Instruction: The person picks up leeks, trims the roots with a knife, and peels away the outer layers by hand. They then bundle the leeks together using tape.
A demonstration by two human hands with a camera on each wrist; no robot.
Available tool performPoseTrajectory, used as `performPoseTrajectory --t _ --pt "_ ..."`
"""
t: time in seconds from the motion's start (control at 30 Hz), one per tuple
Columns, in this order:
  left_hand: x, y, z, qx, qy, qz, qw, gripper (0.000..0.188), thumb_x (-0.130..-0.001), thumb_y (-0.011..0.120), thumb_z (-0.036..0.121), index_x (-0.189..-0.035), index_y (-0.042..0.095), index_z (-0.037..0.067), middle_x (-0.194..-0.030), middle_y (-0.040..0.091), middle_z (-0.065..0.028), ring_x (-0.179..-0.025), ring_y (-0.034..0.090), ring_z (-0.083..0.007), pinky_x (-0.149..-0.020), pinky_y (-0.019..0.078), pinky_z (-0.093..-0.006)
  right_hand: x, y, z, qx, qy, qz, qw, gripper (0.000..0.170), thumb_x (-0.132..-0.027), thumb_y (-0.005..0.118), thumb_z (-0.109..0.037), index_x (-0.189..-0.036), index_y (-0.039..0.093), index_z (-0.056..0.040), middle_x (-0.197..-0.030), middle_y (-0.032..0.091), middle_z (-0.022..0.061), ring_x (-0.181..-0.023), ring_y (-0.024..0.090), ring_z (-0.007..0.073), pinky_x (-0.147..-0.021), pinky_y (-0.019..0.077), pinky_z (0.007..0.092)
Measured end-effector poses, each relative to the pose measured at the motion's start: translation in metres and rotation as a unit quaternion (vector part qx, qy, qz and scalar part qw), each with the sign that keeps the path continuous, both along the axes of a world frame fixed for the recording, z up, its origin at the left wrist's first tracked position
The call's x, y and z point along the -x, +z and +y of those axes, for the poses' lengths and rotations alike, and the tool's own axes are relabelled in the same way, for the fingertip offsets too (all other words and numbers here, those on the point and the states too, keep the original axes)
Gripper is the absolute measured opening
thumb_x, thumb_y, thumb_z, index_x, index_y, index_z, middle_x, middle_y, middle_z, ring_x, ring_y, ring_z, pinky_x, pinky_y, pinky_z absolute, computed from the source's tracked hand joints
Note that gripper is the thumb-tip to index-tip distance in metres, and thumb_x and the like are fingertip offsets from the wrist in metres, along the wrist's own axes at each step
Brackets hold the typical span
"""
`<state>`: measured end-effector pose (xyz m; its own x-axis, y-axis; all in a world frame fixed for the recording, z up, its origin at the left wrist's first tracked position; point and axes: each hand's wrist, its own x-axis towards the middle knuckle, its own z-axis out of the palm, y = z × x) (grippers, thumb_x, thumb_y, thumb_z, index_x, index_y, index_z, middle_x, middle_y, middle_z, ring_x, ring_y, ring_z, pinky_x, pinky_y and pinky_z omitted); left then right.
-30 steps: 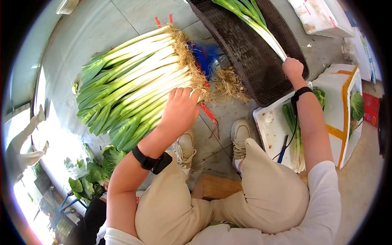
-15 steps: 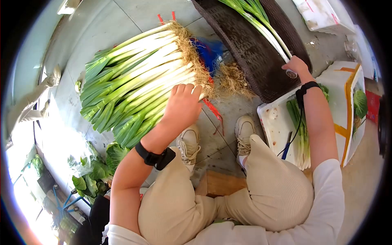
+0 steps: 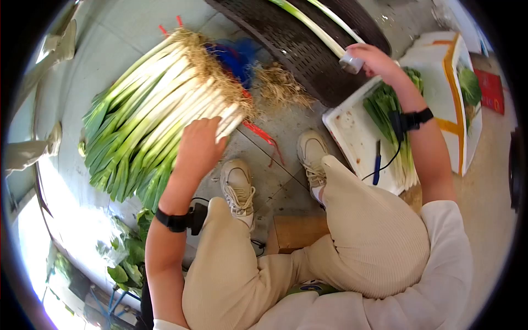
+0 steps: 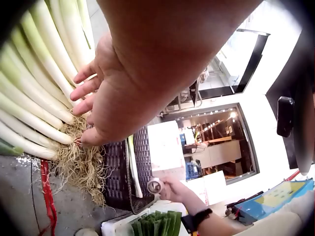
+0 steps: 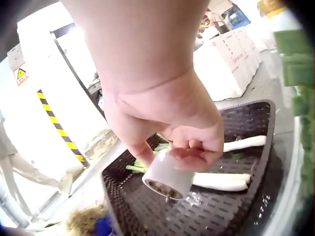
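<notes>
Grey floor tiles [image 3: 278, 190] form your work surface, with bright light at the lower left of the head view. On them lies a broad pile of long green-and-white leeks [image 3: 148, 115], stalks side by side, stringy tan roots [image 4: 83, 164] at one end. Your left hand [image 3: 199, 146] is at the white stalks nearest you, close to the root ends; its fingers are relaxed and slightly apart, pinching nothing. Whether its fingertips touch the stalks cannot be told.

Your right hand [image 3: 379, 61] pinches a short white cylinder with a brownish end [image 5: 167, 174] between thumb and curled fingers, above a dark brown perforated plastic basket [image 3: 300, 63]. Loose leek stalks [image 5: 221, 181] lie in that basket. One stalk lines up with the cylinder in the head view; whether the two are joined cannot be told.

Just beside the basket, a shallow white foam tray [image 3: 349, 124] holds green-leaved stalks [image 3: 379, 104] and a blue-handled knife [image 3: 377, 168]. Between pile and basket you have a crumpled blue plastic sheet [image 3: 228, 58] and a loose heap of tan roots [image 3: 280, 85]
</notes>
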<state>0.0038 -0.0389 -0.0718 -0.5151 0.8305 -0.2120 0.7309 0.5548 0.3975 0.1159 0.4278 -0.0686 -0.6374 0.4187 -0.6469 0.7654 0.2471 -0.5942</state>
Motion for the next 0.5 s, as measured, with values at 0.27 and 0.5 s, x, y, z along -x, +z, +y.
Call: performPoseTrajectory --t 0.27,0.5 --pt "0.0 -0.021 -0.03 0.029 0.056 -0.053 0.997 0.036 -0.085 0.072 0.016 -0.117 0.063 0.005 -0.106 0.068 -0.0156 -0.103 0.062 -0.034 -0.092 0.0479 -0.0421 -0.157 0.013 -0.072 -0.015 0.023 -0.069 0.997 0.032 -0.092 0.069 -0.023 -0.117 0.06 -0.0068 -0.077 0.062 0.0022 -0.064 0.054 0.0089 -0.056 0.0451 0.0266" --pt "-0.001 -0.042 -0.047 -0.001 0.08 -0.065 0.995 0.024 -0.087 0.069 0.01 -0.11 0.066 0.004 -0.098 0.07 -0.0131 -0.094 0.066 -0.0277 -0.085 0.0522 -0.0385 -0.278 -0.057 -0.067 -0.263 0.008 -0.081 0.961 0.032 -0.087 0.072 -0.025 -0.107 0.061 -0.0033 -0.094 0.07 0.0156 -0.085 0.068 0.0314 -0.076 0.0529 0.0386"
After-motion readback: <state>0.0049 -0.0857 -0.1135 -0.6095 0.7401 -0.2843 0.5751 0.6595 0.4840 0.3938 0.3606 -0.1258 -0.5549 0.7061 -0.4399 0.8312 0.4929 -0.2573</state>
